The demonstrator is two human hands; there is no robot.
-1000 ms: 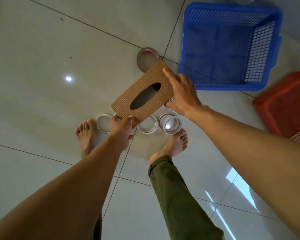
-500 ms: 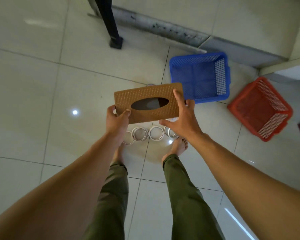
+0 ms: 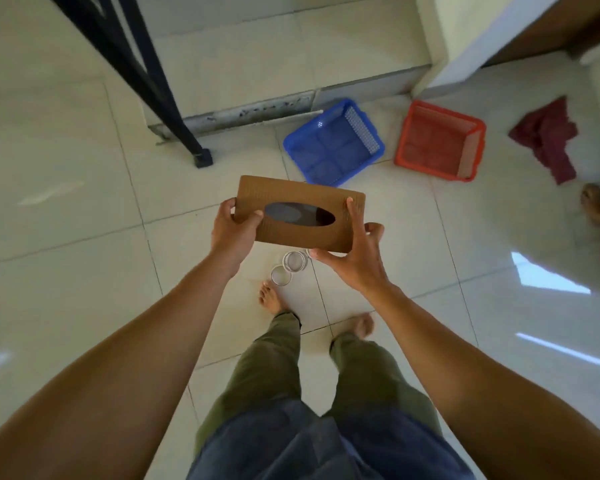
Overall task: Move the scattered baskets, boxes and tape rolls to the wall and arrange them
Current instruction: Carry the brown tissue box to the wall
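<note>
Your left hand point(image 3: 234, 226) and right hand point(image 3: 355, 252) grip the ends of a brown woven rectangular tissue box point(image 3: 300, 213), held above the floor, its oval slot dark. Beyond it, a blue plastic mesh basket point(image 3: 333, 147) and a red plastic mesh basket point(image 3: 439, 142) sit empty near the wall.

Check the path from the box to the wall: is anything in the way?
Both the left hand and the right hand hold the box. The blue basket lies ahead to the right, the black post to the left; bare floor runs between them to the wall.
</note>
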